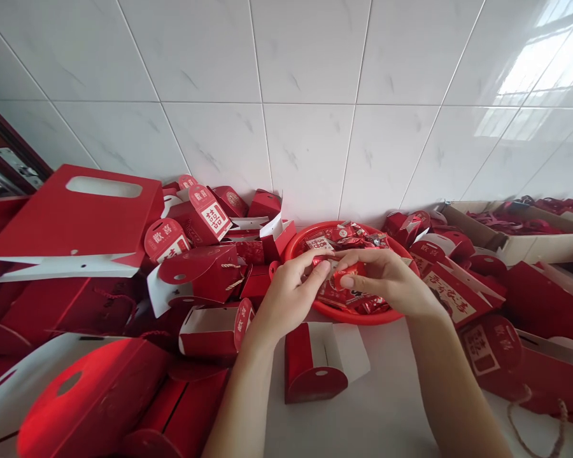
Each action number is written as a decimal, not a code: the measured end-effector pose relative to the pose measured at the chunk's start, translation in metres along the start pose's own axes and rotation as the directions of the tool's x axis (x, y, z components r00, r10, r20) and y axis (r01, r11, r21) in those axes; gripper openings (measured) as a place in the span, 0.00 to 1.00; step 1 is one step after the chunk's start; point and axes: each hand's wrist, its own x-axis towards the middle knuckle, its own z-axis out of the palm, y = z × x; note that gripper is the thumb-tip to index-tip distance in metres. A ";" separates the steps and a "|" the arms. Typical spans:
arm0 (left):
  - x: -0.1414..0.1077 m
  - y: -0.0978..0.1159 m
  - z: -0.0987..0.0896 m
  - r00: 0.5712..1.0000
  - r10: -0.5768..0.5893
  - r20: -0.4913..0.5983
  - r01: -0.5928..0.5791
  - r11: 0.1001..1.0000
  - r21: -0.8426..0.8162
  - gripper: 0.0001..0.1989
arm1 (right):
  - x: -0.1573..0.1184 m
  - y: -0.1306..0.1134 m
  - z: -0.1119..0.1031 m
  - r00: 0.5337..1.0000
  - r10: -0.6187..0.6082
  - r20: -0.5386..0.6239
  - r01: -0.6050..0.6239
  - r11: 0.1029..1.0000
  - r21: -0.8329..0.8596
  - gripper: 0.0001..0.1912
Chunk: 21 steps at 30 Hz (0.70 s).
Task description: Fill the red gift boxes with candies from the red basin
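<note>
Two hands, half-curled around small red packets

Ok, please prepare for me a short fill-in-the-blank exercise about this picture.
The basket below the left hand and right hand is coloured ____.
Inside, the red box in front of the basket is coloured ____.
The wall is covered with ____.
The beige carton stands on the person's ____ side.
Answers: red; white; tiles; right.

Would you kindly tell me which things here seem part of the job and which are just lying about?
Seemingly in the job:
orange-red packet in the right hand
red basket of wrapped packets
perhaps the open box before the basket

Seemingly just lying about:
large red box with oval cutout, left
cardboard tray of dark red strips, right
</note>
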 end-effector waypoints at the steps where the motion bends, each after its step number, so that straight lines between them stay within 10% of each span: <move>1: -0.004 0.003 -0.001 0.999 -0.025 0.029 0.024 0.998 0.050 0.22 | -0.002 -0.003 -0.001 1.000 0.012 0.025 -0.011 1.000 -0.016 0.10; 8: -0.014 0.010 -0.006 0.995 0.036 0.093 -0.053 0.981 0.186 0.21 | -0.010 -0.016 -0.003 0.997 0.059 0.058 -0.049 0.986 -0.162 0.10; 21: -0.031 0.005 -0.027 0.896 -0.259 0.362 0.020 0.837 0.547 0.13 | -0.019 -0.017 0.010 0.906 0.315 0.284 -0.065 0.765 -0.641 0.07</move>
